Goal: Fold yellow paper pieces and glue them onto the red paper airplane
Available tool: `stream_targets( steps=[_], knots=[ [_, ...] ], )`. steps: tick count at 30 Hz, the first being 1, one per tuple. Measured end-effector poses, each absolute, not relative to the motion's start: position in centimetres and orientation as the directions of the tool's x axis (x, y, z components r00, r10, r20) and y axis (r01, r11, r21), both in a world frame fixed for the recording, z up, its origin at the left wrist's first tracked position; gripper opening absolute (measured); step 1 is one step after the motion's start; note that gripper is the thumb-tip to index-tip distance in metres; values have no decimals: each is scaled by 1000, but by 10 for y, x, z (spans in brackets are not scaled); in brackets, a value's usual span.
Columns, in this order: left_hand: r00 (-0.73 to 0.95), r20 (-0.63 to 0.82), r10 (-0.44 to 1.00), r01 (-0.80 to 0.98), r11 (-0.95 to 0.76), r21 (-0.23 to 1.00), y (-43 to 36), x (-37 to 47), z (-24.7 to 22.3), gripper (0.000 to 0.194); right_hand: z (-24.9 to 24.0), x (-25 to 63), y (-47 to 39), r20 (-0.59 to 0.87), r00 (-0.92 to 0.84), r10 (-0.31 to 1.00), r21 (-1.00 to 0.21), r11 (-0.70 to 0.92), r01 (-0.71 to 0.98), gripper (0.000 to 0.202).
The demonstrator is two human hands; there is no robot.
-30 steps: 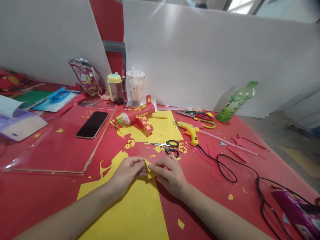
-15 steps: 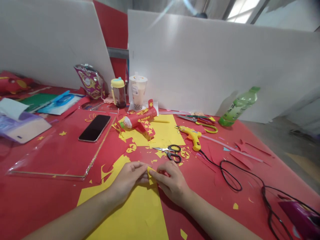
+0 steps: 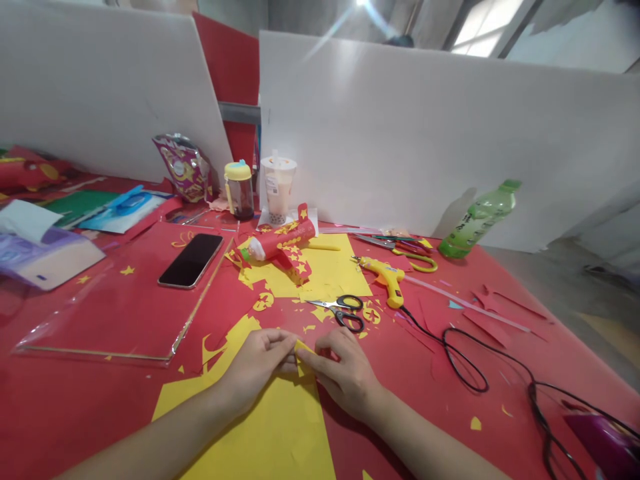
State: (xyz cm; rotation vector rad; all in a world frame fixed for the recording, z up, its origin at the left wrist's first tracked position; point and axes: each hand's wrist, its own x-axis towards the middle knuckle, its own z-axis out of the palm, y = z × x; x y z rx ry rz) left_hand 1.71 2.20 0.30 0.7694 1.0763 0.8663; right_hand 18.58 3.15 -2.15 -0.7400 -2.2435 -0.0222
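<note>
Between my two hands is a small folded piece of yellow paper (image 3: 302, 359). My left hand (image 3: 265, 363) pinches its left edge between thumb and fingers. From the other side, my right hand (image 3: 345, 370) grips it with thumb and forefinger, the other fingers curled. Below them lies a large yellow sheet (image 3: 260, 433) on the red table cover. Black-handled scissors (image 3: 341, 308) rest just beyond my hands, blades pointing left, among yellow scraps. A red paper plane (image 3: 286, 244) with yellow stars lies farther back on another yellow sheet (image 3: 340, 273).
At the right are a yellow glue gun (image 3: 385, 277) with a trailing black cord (image 3: 463, 340) and a tilted green bottle (image 3: 480, 220). On the left, a phone (image 3: 191, 260) lies on a plastic-wrapped red pack (image 3: 110, 307). A lidded cup (image 3: 279, 190) and jar (image 3: 240, 193) stand behind.
The camera view has tilted slightly, so everything sits a little lower. Both hands keep hold of the small yellow paper, whose visible face has turned a little.
</note>
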Motion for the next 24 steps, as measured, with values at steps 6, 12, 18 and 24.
stream_targets(
  steps=[6, 12, 18, 24],
  knots=[
    [216, -421, 881, -230, 465, 855, 22, 18, 5, 27, -21, 185, 31, 661, -548, 512, -218, 831, 512, 23],
    [202, -440, 875, -237, 479, 845, 23, 20, 7, 28, -19, 184, 31, 652, -554, 518, -216, 827, 519, 22],
    [189, -432, 882, -212, 466, 859, 23, 21, 6, 32, -16, 183, 30, 660, -559, 502, -193, 833, 519, 23],
    [155, -428, 890, -198, 453, 869, 23, 21, 5, 34, -14, 182, 32, 682, -551, 481, -186, 842, 506, 22]
  ],
)
